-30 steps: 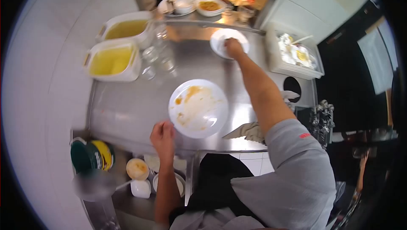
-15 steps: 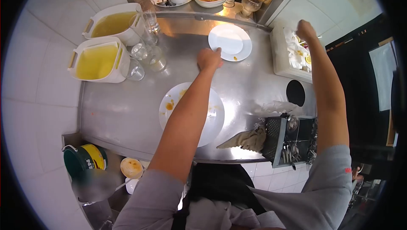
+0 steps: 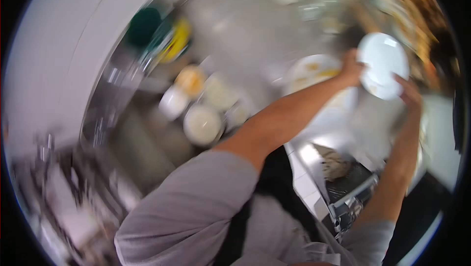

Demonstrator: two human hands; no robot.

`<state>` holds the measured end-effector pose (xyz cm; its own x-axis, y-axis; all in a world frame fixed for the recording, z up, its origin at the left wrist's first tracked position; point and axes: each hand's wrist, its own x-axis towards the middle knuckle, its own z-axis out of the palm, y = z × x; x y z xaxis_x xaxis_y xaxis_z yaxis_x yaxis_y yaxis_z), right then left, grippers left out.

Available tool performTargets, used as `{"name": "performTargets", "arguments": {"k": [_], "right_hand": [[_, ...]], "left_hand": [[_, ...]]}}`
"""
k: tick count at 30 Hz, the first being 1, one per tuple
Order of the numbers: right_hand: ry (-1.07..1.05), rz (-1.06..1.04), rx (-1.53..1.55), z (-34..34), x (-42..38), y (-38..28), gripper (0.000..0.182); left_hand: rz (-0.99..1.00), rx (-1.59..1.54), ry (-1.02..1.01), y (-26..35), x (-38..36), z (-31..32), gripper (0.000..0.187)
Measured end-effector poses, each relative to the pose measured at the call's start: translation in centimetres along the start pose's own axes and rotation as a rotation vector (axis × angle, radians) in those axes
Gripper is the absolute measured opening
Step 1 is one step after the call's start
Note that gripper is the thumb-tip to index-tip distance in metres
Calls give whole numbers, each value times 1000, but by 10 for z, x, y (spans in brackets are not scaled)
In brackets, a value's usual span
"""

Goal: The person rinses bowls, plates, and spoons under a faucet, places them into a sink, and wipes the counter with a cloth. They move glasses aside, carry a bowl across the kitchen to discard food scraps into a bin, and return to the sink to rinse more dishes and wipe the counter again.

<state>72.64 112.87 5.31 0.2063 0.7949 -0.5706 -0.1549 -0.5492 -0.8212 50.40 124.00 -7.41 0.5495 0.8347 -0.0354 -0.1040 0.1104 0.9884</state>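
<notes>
A small white plate (image 3: 382,65) is lifted between my two hands, toward the right of the view. My left hand (image 3: 350,69) grips its left edge, while my right hand (image 3: 410,92) holds the lower right rim. A small food smear shows near the plate's bottom edge. Below and to the left, partly behind my left forearm, lies a larger white plate (image 3: 300,73) with orange-brown food stains. The whole view is blurred by motion, so finger details are soft.
Left of my arm, stacked bowls (image 3: 202,125) and an orange-stained bowl (image 3: 190,80) sit near a green and yellow bucket (image 3: 171,40). A cutlery basket (image 3: 351,192) and a crumpled cloth (image 3: 331,162) are at the counter's front. Blurred glasses (image 3: 319,11) stand at the back.
The small plate has been lifted off the counter, and both hands now hold it. My right hand has come from the white bin to the plate. The view has swung left.
</notes>
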Motion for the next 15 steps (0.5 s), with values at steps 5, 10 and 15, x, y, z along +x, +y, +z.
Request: {"name": "performTargets", "arguments": {"k": [5,10,15], "right_hand": [[38,-198,-501,165,-7,-67,60],[-16,-374,-769,436,-17,-44,46],[-253,-586,-875,611,57,87,36]], "left_hand": [[-70,-371,26,93,-115,-159,31],[-236,-404,421,58,-224,-335,33],[-273,-614,785,-27,-295,-503,26]]}}
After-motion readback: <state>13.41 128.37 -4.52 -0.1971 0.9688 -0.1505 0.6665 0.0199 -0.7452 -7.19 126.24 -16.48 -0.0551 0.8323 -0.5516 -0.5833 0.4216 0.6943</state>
